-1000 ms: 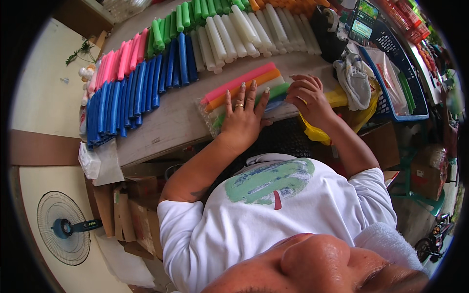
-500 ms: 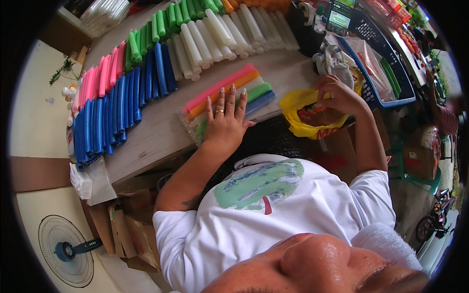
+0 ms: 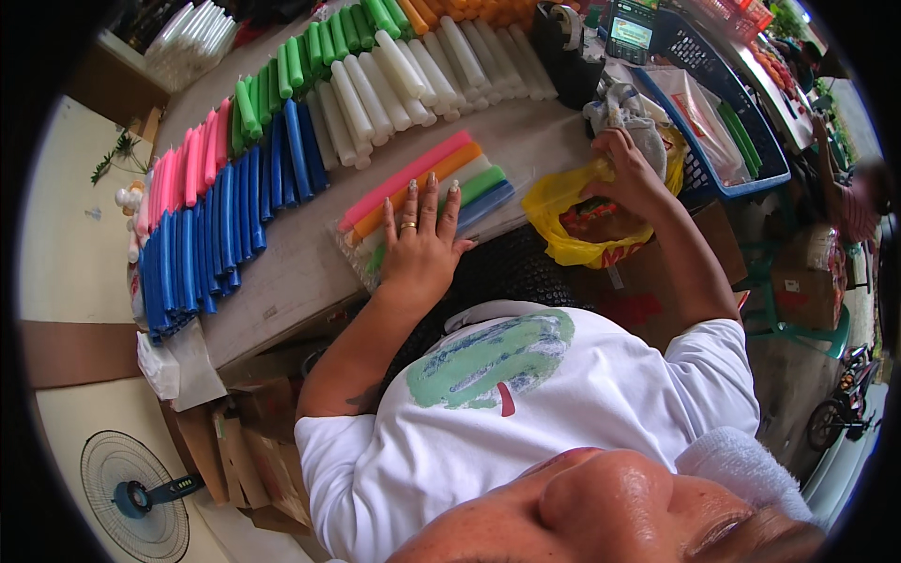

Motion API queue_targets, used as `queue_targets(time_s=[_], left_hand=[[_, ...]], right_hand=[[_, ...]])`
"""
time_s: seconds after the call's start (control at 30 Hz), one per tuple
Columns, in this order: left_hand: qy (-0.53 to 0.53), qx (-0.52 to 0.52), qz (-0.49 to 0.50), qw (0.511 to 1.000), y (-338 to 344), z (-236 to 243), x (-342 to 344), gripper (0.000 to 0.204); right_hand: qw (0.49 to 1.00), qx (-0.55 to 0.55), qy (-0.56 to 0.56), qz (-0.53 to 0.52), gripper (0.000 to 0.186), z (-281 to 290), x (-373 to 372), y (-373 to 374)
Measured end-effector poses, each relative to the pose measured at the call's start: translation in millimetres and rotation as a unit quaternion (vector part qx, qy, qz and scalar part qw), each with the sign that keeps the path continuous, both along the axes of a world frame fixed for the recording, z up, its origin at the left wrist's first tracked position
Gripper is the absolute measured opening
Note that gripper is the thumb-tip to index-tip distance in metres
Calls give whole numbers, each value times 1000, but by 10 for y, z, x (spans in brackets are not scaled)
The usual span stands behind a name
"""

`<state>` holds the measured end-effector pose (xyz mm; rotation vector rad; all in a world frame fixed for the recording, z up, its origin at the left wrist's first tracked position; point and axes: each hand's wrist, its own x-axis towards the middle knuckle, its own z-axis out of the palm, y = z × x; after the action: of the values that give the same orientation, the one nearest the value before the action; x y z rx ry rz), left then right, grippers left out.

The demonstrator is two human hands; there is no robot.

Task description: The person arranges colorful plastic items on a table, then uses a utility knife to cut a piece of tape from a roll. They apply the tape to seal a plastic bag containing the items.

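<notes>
Blue candles [image 3: 202, 249] lie stacked well to the left of a yellow plastic bag [image 3: 546, 206]. Nearer the bag, also on its left, the left hand [image 3: 416, 253] rests flat, fingers apart, on a row of coloured candles [image 3: 472, 171], their long axes slanting away toward upper right, right ends closest to the bag. The right hand [image 3: 631, 180], farther from the row, curls at the bag's right side; whether its fingers pinch the plastic cannot be told.

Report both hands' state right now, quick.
Left hand: open, fingers spread over the row of coloured candles.
Right hand: fingers bent at the mouth of the yellow bag; grip can't be told.
</notes>
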<state>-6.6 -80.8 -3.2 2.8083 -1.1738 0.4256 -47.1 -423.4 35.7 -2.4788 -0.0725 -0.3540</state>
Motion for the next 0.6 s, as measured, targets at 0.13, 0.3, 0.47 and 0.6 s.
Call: queue_targets(time_s=[0.13, 0.3, 0.47, 0.6], left_hand=[[1, 6, 10, 1000, 7, 28, -19, 76], [19, 5, 10, 1000, -14, 41, -11, 75], [15, -2, 4, 1000, -15, 45, 10, 76], [14, -5, 6, 1000, 1, 49, 1, 74]], right_hand=[[996, -76, 37, 11, 42, 145, 145, -73], [976, 153, -57, -145, 35, 388, 936, -643], [895, 386, 93, -202, 36, 252, 1433, -692], [885, 440, 4, -155, 35, 289, 1392, -566]])
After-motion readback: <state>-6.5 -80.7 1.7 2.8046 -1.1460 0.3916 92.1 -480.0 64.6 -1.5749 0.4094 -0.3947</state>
